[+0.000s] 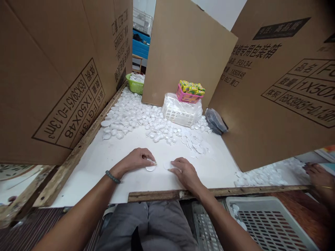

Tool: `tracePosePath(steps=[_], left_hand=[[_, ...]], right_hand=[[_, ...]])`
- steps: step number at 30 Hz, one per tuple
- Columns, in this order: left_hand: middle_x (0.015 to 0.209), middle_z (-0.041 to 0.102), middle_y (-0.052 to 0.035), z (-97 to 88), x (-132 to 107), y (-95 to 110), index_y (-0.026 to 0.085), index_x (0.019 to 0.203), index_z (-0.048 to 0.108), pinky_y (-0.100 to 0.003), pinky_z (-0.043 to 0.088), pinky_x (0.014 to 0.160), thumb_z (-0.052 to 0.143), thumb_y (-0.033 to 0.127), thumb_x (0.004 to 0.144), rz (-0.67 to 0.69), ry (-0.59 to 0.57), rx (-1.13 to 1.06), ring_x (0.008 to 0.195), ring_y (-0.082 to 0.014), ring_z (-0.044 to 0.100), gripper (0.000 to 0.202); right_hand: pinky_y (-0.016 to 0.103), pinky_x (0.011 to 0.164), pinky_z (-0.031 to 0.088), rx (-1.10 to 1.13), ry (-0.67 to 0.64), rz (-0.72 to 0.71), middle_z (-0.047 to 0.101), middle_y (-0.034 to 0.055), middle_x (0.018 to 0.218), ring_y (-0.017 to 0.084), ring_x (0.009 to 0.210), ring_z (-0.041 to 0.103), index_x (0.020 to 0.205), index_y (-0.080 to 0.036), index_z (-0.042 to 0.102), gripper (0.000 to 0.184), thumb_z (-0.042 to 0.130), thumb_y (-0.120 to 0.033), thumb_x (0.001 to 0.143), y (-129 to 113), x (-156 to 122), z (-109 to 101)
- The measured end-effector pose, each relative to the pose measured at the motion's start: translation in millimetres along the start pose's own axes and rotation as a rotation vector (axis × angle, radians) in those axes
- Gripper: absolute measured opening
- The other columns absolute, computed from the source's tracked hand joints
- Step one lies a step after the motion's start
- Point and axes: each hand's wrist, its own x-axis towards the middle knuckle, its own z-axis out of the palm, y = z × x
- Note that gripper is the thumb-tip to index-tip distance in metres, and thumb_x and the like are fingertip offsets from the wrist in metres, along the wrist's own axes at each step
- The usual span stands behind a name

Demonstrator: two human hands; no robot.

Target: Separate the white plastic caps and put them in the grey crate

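Note:
My left hand (136, 159) is closed with thumb and fingers on the edge of a white round cap-like piece (150, 168) just above the white tabletop (117, 188). Facing it across a small gap, my right hand (186, 171) pinches a thin white disc (166, 165), which barely stands out from the table. Beyond both hands spreads a heap of small white round pieces (131, 111). Flat white discs (195, 142) lie in a looser pile ahead of my right hand.
Cardboard sheets (188, 48) wall the table. A plastic-wrapped white pack (180, 111) carries a pink basket (188, 97) of yellow boxes. A green basket (135, 86) stands back left. Below right is a grey crate (272, 204); another person's hand (318, 174) rests at far right.

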Motion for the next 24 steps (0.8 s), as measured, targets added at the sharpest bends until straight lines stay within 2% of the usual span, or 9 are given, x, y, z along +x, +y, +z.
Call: tracePosePath(steps=[2, 4, 7, 10, 13, 15, 19, 21, 24], left_hand=[[0.076, 0.066, -0.0031, 1.0, 5, 3, 0.019, 0.079, 0.071, -0.023, 0.039, 0.059, 0.066, 0.041, 0.065, -0.021, 0.000, 0.034, 0.070, -0.0168, 0.056, 0.026], [0.073, 0.066, -0.0019, 1.6, 12, 3, 0.020, 0.082, 0.071, -0.023, 0.038, 0.058, 0.067, 0.039, 0.064, -0.023, 0.048, 0.098, 0.068, -0.0167, 0.056, 0.027], [0.081, 0.065, -0.0017, 2.1, 20, -2, 0.020, 0.089, 0.068, -0.023, 0.039, 0.059, 0.068, 0.037, 0.063, -0.008, 0.158, 0.173, 0.068, -0.0160, 0.055, 0.031], [0.095, 0.064, -0.0033, 4.1, 26, -10, 0.021, 0.099, 0.064, -0.025, 0.041, 0.064, 0.071, 0.038, 0.062, 0.015, 0.262, 0.220, 0.069, -0.0155, 0.054, 0.042], [0.106, 0.062, -0.0045, 7.6, 30, -15, 0.023, 0.104, 0.063, -0.027, 0.042, 0.073, 0.074, 0.041, 0.060, 0.125, 0.243, 0.280, 0.082, -0.0188, 0.055, 0.049], [0.104, 0.063, -0.0038, 9.3, 31, -16, 0.023, 0.099, 0.065, -0.028, 0.041, 0.077, 0.075, 0.039, 0.061, 0.187, 0.183, 0.345, 0.090, -0.0211, 0.053, 0.042], [0.093, 0.065, -0.0041, 9.4, 30, -11, 0.022, 0.093, 0.066, -0.029, 0.040, 0.077, 0.066, 0.034, 0.073, 0.203, 0.144, 0.439, 0.090, -0.0213, 0.053, 0.023], [0.092, 0.065, -0.0054, 9.5, 27, -7, 0.021, 0.093, 0.066, -0.029, 0.040, 0.077, 0.060, 0.033, 0.079, 0.210, 0.151, 0.475, 0.090, -0.0216, 0.053, 0.020], [0.089, 0.065, -0.0070, 11.5, 24, -3, 0.019, 0.090, 0.066, -0.030, 0.041, 0.076, 0.050, 0.032, 0.085, 0.215, 0.152, 0.531, 0.089, -0.0220, 0.054, 0.021]], right_hand=[[0.030, 0.079, 0.043, -0.058, -0.010, -0.059, 0.062, 0.0049, 0.098, 0.020, 0.093, 0.053, 0.098, -0.023, 0.068, 0.019, 0.059, -0.025, 0.082, -2, 2, 6], [0.030, 0.077, 0.043, -0.101, 0.000, -0.106, 0.061, 0.0053, 0.097, 0.019, 0.092, 0.052, 0.096, -0.024, 0.068, 0.017, 0.056, -0.023, 0.084, -9, 12, 12], [0.029, 0.073, 0.042, -0.108, -0.008, -0.149, 0.060, 0.0059, 0.093, 0.019, 0.089, 0.052, 0.090, -0.022, 0.069, 0.016, 0.054, -0.025, 0.086, -20, 34, 17], [0.027, 0.071, 0.042, -0.056, 0.002, -0.166, 0.060, 0.0048, 0.088, 0.017, 0.085, 0.054, 0.091, -0.022, 0.069, 0.019, 0.051, -0.025, 0.087, -27, 60, 11], [0.027, 0.074, 0.042, -0.019, 0.087, -0.106, 0.061, 0.0051, 0.088, 0.016, 0.084, 0.055, 0.098, -0.019, 0.066, 0.023, 0.045, -0.022, 0.089, -26, 82, 2], [0.028, 0.075, 0.042, -0.030, 0.070, -0.074, 0.062, 0.0062, 0.092, 0.018, 0.086, 0.056, 0.102, -0.018, 0.065, 0.023, 0.048, -0.020, 0.087, -23, 89, 0], [0.029, 0.077, 0.042, -0.044, -0.088, -0.156, 0.061, 0.0067, 0.104, 0.021, 0.098, 0.054, 0.102, -0.021, 0.065, 0.022, 0.053, -0.018, 0.083, -14, 81, 7], [0.029, 0.077, 0.042, -0.033, -0.078, -0.149, 0.061, 0.0063, 0.102, 0.020, 0.096, 0.054, 0.097, -0.021, 0.067, 0.020, 0.051, -0.017, 0.085, -11, 72, 12], [0.028, 0.072, 0.043, 0.003, -0.043, -0.037, 0.061, 0.0045, 0.090, 0.016, 0.082, 0.056, 0.094, -0.019, 0.066, 0.016, 0.055, -0.019, 0.082, -7, 62, 13]])
